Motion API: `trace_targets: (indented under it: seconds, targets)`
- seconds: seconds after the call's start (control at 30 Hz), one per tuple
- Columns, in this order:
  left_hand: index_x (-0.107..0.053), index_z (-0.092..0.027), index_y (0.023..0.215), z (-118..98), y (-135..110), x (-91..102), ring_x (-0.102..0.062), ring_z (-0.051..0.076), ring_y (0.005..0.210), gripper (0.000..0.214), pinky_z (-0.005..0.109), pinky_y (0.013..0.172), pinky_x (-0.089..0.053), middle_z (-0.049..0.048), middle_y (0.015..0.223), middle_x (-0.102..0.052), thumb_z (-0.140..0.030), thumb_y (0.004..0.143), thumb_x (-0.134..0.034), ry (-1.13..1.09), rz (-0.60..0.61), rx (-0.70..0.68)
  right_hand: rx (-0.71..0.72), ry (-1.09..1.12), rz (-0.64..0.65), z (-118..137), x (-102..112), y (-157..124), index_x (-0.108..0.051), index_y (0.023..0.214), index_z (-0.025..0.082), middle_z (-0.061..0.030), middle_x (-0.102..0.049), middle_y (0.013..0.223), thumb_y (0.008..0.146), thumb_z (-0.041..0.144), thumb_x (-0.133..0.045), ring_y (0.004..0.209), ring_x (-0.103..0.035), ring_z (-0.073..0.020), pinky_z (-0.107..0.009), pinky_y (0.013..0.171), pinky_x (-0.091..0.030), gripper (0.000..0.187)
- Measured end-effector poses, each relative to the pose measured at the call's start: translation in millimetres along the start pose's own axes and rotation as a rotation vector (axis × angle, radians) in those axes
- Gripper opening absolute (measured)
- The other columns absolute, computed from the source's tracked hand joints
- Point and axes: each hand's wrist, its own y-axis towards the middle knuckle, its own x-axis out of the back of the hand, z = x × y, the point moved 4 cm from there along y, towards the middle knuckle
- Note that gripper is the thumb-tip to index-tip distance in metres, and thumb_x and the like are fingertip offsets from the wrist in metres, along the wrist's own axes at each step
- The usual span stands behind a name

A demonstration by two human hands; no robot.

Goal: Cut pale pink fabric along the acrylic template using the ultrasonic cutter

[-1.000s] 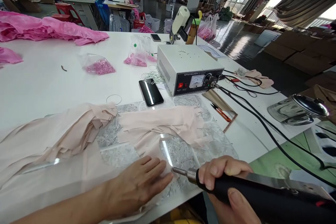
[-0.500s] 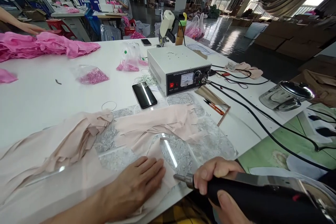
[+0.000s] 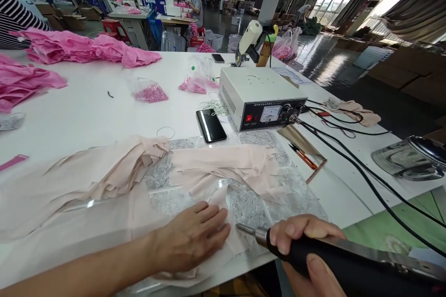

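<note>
My left hand (image 3: 195,237) lies palm down on a pale pink fabric piece (image 3: 237,241), its fingers bent slightly and pressing the cloth; the thumb is hidden. My right hand (image 3: 306,246) is wrapped round a black ultrasonic handpiece (image 3: 334,264) with a tapered metal tip. That tip points left, just above or at the fabric beside my left fingertips; I cannot tell whether it touches. Beyond the hands, a stack of pale pink fabric strips (image 3: 223,158) lies on a grey marble-patterned mat (image 3: 296,195). More pale fabric (image 3: 114,167) is heaped to the left.
A white generator box (image 3: 261,84) stands behind the mat, with black cables (image 3: 348,160) running right. Nearby are a phone (image 3: 211,126), orange thread snips (image 3: 303,156), a lidded metal cup (image 3: 411,160), bags of pink bits (image 3: 151,92) and pink fabric (image 3: 94,48). A striped sleeve (image 3: 21,18) shows far left.
The view has swung left, so the table things sit further right. Both hands keep nearly the same places on the fabric. At far left, a bare arm has given way to a striped sleeve.
</note>
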Motion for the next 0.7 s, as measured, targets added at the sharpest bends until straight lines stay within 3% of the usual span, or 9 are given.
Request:
trace_targets:
  seconds: [0.23,0.7]
  targets:
    - [-0.059,-0.012,0.116,0,-2,-1.0,-0.060,0.024,0.092,0.019,0.036,0.079,-0.046,0.0145,0.110,-0.066,-0.017,0.102,-0.048,0.009,-0.001,0.009,0.080,0.028,0.027,-10,-16,12,-0.057,0.095,0.023,0.0013,-0.057,0.081,0.093,0.026,-0.061,0.063,-0.060,-0.0116,-0.030,0.061,-0.059,0.005]
    - [-0.056,-0.016,0.119,1,-5,-5.7,-0.061,0.023,0.095,0.019,0.035,0.082,-0.049,0.0144,0.113,-0.065,-0.023,0.103,-0.048,0.030,0.016,0.029,0.080,-0.020,0.107,-15,-14,13,-0.054,0.094,0.023,0.0018,-0.057,0.081,0.096,0.027,-0.058,0.064,-0.060,-0.0115,-0.031,0.064,-0.059,0.006]
